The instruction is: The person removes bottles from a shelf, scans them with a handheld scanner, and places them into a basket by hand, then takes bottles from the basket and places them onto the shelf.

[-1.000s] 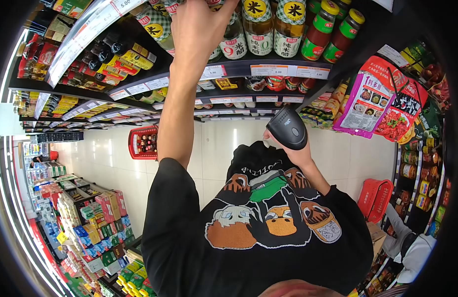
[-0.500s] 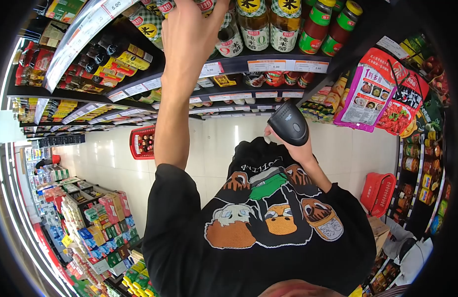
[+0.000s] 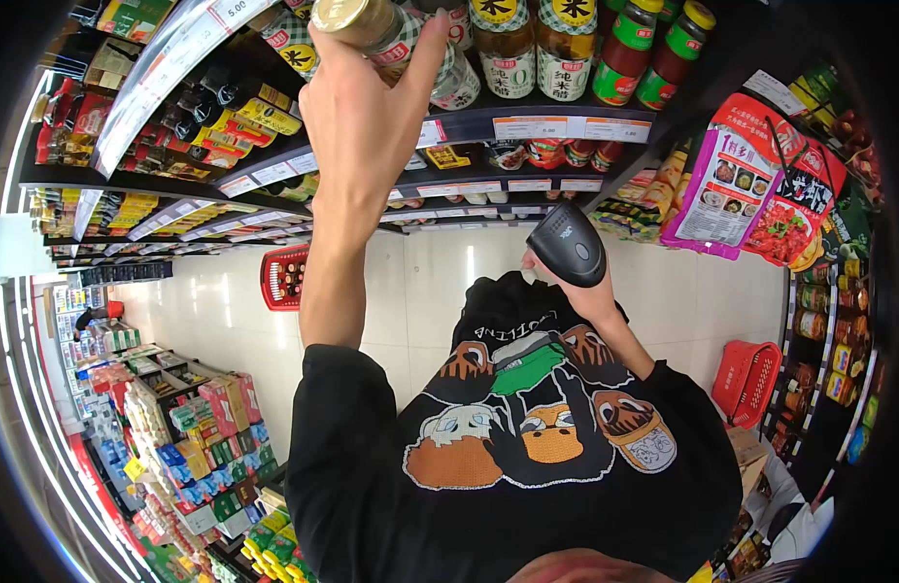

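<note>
My left hand (image 3: pixel 362 117) reaches up to the shelf, its fingers closed around a vinegar bottle (image 3: pixel 356 25) with a gold cap and a green checked label. The bottle leans, cap toward me, at the shelf front, and my hand hides part of it. More rice vinegar bottles (image 3: pixel 508 53) stand upright just to the right. Lower down, in front of my body, my right hand (image 3: pixel 590 296) grips a black barcode scanner (image 3: pixel 569 248). Its fingers are mostly hidden beneath the scanner.
Price tags line the shelf edge (image 3: pixel 542 127). Red-sauce bottles (image 3: pixel 624 53) stand farther right, beside hanging purple and red packets (image 3: pixel 726 185). Red baskets stand on the floor at left (image 3: pixel 286 277) and right (image 3: pixel 746 384). Stacked goods (image 3: pixel 192 437) fill the lower left.
My left hand has drawn back slightly from the shelf, tilting the vinegar bottle so its gold cap now shows. My right hand with the scanner has hardly moved.
</note>
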A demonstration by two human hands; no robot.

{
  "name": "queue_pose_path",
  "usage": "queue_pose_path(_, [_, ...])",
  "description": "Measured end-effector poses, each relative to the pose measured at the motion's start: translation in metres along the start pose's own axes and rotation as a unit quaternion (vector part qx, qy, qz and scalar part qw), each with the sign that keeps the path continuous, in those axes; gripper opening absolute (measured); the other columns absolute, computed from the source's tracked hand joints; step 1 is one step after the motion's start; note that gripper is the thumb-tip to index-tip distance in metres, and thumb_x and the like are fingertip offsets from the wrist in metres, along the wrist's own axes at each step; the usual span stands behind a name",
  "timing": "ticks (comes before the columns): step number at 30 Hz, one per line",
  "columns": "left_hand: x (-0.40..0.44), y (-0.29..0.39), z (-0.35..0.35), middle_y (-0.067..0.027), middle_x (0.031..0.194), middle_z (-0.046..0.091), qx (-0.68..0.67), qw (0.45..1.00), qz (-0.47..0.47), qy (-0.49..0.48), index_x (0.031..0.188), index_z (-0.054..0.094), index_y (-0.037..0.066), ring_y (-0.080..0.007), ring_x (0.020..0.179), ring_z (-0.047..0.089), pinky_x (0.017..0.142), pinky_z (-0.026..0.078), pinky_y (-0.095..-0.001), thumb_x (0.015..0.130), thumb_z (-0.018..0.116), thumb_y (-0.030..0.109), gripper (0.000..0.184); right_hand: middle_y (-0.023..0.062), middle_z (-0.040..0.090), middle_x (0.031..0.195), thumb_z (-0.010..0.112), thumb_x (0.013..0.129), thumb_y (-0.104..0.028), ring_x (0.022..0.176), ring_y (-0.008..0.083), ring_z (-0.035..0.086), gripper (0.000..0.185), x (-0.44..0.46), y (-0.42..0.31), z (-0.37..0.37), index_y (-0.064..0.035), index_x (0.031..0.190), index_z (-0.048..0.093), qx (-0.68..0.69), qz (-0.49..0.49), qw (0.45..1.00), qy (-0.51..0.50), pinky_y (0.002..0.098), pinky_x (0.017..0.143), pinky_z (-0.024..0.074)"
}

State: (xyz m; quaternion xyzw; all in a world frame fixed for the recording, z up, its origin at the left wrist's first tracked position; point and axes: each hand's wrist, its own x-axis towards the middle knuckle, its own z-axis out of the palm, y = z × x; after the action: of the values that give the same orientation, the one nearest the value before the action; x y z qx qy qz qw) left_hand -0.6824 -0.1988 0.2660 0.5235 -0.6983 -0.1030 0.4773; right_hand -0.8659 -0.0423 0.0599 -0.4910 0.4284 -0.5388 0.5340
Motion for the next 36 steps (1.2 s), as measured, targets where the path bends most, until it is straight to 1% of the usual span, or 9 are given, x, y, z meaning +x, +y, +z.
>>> queue_pose_path(7, [-0.017, 0.000, -0.028, -0.0095, 0.101, 0.073, -0.144, 0.985, 0.092, 0.023, 0.115, 0.059, -0.002, -0.0106, 0.074, 0.068, 0.065, 0.054, -0.0237, 0.091, 0.081, 0.016, 0.037, 0.0104, 0.071, 0.113, 0.070, 0.096, -0.003, 0.094, 0.0180, 0.070, 0.034, 0.009, 0.004, 0.001, 0.0041, 0.128, 0.061, -0.035, -0.053, 0.997, 0.047, 0.0321, 0.089, 0.0539])
queue_pose_path(12, [-0.022, 0.005, -0.056, -0.0164, 0.101, 0.075, -0.272, 0.962, -0.027, -0.023, 0.117, 0.056, -0.003, -0.0094, 0.055, 0.060, 0.039, 0.042, -0.0204, 0.098, 0.069, 0.021, 0.034, 0.0147, 0.061, 0.139, 0.066, 0.097, 0.001, 0.109, 0.0212, 0.068, 0.054, 0.024, -0.028, 0.006, 0.0024, 0.147, 0.048, 0.072, -0.114, 0.989, 0.062, 0.0339, 0.097, 0.0526])
queue_pose_path(18, [-0.040, -0.002, -0.059, -0.0214, 0.103, 0.073, -0.386, 0.917, -0.068, -0.067, 0.118, 0.054, -0.004, -0.0141, 0.063, 0.068, 0.037, 0.043, -0.0205, 0.101, 0.060, 0.021, 0.031, 0.0211, 0.046, 0.154, 0.062, 0.104, -0.037, 0.140, 0.0302, 0.049, 0.071, 0.021, -0.036, 0.023, -0.0055, 0.160, 0.032, 0.179, -0.185, 0.966, 0.029, 0.0454, 0.116, 0.0366])
queue_pose_path(27, [-0.050, -0.022, -0.039, -0.0268, 0.110, 0.070, -0.439, 0.897, -0.007, -0.047, 0.134, 0.046, -0.009, -0.0165, 0.065, 0.068, 0.035, 0.041, -0.0189, 0.102, 0.055, 0.026, 0.048, 0.0193, 0.048, 0.152, 0.070, 0.097, -0.045, 0.141, 0.0271, 0.046, 0.078, -0.010, -0.006, 0.018, -0.0012, 0.154, 0.040, 0.119, -0.110, 0.986, 0.048, 0.0441, 0.117, 0.0358])
queue_pose_path(28, [-0.052, -0.029, -0.040, -0.0287, 0.113, 0.068, -0.341, 0.937, 0.027, -0.072, 0.148, 0.031, -0.006, -0.0196, 0.076, 0.070, 0.050, 0.051, -0.0234, 0.106, 0.048, 0.049, 0.072, 0.0199, 0.048, 0.152, 0.071, 0.098, -0.043, 0.140, 0.0286, 0.047, 0.075, -0.006, -0.020, 0.023, -0.0020, 0.153, 0.041, 0.139, -0.132, 0.981, 0.037, 0.0451, 0.116, 0.0371])
queue_pose_path(29, [-0.055, -0.031, -0.031, -0.0287, 0.113, 0.068, -0.339, 0.938, 0.026, -0.069, 0.148, 0.031, -0.006, -0.0196, 0.076, 0.070, 0.050, 0.051, -0.0234, 0.106, 0.048, 0.049, 0.072, 0.0205, 0.047, 0.152, 0.071, 0.098, -0.040, 0.139, 0.0301, 0.048, 0.072, -0.004, -0.030, 0.027, -0.0029, 0.152, 0.042, 0.160, -0.153, 0.975, 0.024, 0.0462, 0.115, 0.0383])
queue_pose_path(32, [-0.072, -0.016, 0.000, -0.0345, 0.117, 0.066, -0.361, 0.932, -0.012, -0.014, 0.161, 0.012, 0.008, -0.0266, 0.085, 0.069, 0.083, 0.059, -0.0416, 0.089, 0.013, 0.091, 0.109, 0.0223, 0.046, 0.152, 0.071, 0.098, -0.036, 0.139, 0.0340, 0.048, 0.064, 0.002, -0.036, 0.028, -0.0084, 0.150, 0.046, 0.098, -0.203, 0.974, 0.002, 0.0476, 0.114, 0.0397])
queue_pose_path(35, [-0.089, -0.014, 0.021, -0.0344, 0.119, 0.064, -0.484, 0.874, -0.016, -0.024, 0.161, 0.010, 0.009, -0.0325, 0.093, 0.070, 0.084, 0.060, -0.0479, 0.089, 0.016, 0.091, 0.110, 0.0228, 0.043, 0.154, 0.075, 0.096, -0.032, 0.140, 0.0361, 0.048, 0.058, 0.002, -0.043, 0.036, -0.0174, 0.146, 0.050, 0.083, -0.280, 0.956, -0.009, 0.0482, 0.113, 0.0414])
queue_pose_path(36, [-0.091, -0.009, 0.025, -0.0345, 0.122, 0.063, -0.535, 0.843, -0.047, -0.028, 0.160, 0.011, 0.009, -0.0358, 0.100, 0.070, 0.085, 0.060, -0.0521, 0.086, 0.016, 0.093, 0.112, 0.0233, 0.040, 0.155, 0.080, 0.091, -0.023, 0.140, 0.0402, 0.047, 0.056, -0.004, -0.056, 0.038, -0.0263, 0.140, 0.053, 0.124, -0.171, 0.977, 0.001, 0.0491, 0.111, 0.0440])
